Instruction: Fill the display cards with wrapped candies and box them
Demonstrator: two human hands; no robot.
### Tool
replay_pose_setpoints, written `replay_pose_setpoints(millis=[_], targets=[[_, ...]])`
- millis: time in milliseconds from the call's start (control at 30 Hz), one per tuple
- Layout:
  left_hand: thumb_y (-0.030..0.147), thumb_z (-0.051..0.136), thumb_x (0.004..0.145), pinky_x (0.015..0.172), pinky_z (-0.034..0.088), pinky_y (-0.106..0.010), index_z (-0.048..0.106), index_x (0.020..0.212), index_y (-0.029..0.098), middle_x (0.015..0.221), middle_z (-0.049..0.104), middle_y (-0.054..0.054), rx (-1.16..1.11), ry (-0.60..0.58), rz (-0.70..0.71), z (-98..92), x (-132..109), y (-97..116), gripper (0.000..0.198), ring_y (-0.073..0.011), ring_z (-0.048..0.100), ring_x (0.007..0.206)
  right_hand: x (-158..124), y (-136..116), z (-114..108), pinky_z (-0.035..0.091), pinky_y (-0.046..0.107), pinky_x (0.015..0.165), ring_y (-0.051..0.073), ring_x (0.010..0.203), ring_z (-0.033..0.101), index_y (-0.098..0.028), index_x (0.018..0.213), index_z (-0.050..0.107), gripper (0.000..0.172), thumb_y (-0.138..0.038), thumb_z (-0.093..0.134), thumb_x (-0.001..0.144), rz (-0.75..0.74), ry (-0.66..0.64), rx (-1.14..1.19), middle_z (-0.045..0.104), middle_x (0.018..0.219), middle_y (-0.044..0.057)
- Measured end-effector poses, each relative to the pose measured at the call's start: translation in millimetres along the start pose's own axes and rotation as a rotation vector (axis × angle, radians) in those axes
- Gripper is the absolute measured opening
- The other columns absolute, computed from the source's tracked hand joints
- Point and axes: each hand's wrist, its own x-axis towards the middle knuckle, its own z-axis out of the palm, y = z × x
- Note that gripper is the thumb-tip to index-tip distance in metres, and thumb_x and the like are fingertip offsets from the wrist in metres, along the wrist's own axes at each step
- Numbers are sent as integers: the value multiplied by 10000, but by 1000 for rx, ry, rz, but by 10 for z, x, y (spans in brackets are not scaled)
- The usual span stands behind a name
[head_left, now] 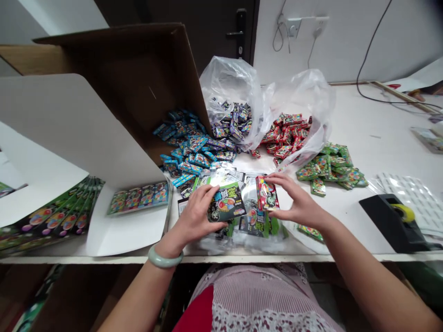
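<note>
My left hand (196, 216) grips a black printed packet (226, 203) with green trim and a colour wheel on its front. In my right hand (294, 199), between thumb and fingers, is a small red box (267, 193), held just to the right of that packet. Beneath both hands lie several flat clear bags with black and green printed cards (254, 223). Small blue boxes (194, 159) spill out beyond my left hand. Green boxes (332, 168) are heaped past my right hand.
A large cardboard box (131, 87) stands open at the back left. Plastic bags hold purple boxes (235, 122) and red boxes (289, 133). A white card display (128, 230) with a row of boxes is at left; a black tape dispenser (387, 221) sits at right.
</note>
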Motion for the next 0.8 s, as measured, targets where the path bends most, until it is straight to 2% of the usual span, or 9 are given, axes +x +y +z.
replay_pose_setpoints(millis=[133,233,433,500,567,600,667,733,800], targets=[[383,825,662,1067,392,-515,286,1454,191,1337,427,-159,-32,-21,60,-13,54,34,978,-345,436,1258,132,-238,-231,411,498,1058,312,1283,468,-347,1402,469,742,-370,775,727,-131,-225,-76,492,1394,90],[415,809,682,1074,381,-517,279,1463,189,1353,418,-166,-61,-50,115,-6,88,52,971,-348,420,1276,230,-278,-277,430,537,1013,337,1229,502,-324,1374,514,748,-368,807,687,-155,-305,-143,526,1363,106],[481,813,664,1065,395,-523,301,1457,206,1357,415,-163,-132,-67,96,25,138,86,983,-354,422,1278,314,-242,-143,432,549,1007,361,1183,511,-296,1290,582,755,-379,872,598,-129,-261,-141,566,1277,117],[457,823,653,1058,401,-531,312,1450,213,1345,424,-159,-132,-57,53,35,138,90,977,-357,440,1259,308,-242,-59,420,537,1040,366,1242,474,-273,1355,507,863,-453,867,591,-136,-229,-100,515,1346,137],[433,828,647,1051,405,-541,316,1443,216,1330,431,-155,-118,-21,13,42,123,89,971,-361,450,1244,276,-259,40,415,521,1059,344,1285,453,-272,1426,395,923,-500,825,642,-131,-134,-42,469,1402,146],[425,829,647,1050,404,-546,315,1441,215,1327,432,-155,-106,1,-2,45,112,86,968,-362,449,1244,251,-273,94,418,520,1055,325,1276,470,-282,1442,358,878,-496,783,704,-119,-73,-17,492,1385,143],[414,831,647,1050,401,-552,312,1439,213,1326,432,-156,-92,33,-16,50,90,80,968,-367,444,1249,197,-305,209,401,551,1051,301,1229,517,-315,1426,370,670,-436,670,839,-96,26,11,580,1293,121],[411,841,635,1050,407,-548,302,1444,217,1332,433,-158,-105,38,-20,49,74,69,992,-370,443,1254,176,-305,308,345,592,1076,294,1217,536,-346,1381,438,495,-369,581,907,-75,36,50,620,1261,97],[408,851,623,1049,414,-551,287,1454,229,1339,432,-158,-122,38,-33,30,59,45,1021,-373,446,1255,249,-234,362,343,581,1077,285,1186,570,-348,1330,506,412,-365,549,921,-19,16,162,644,1245,81]])
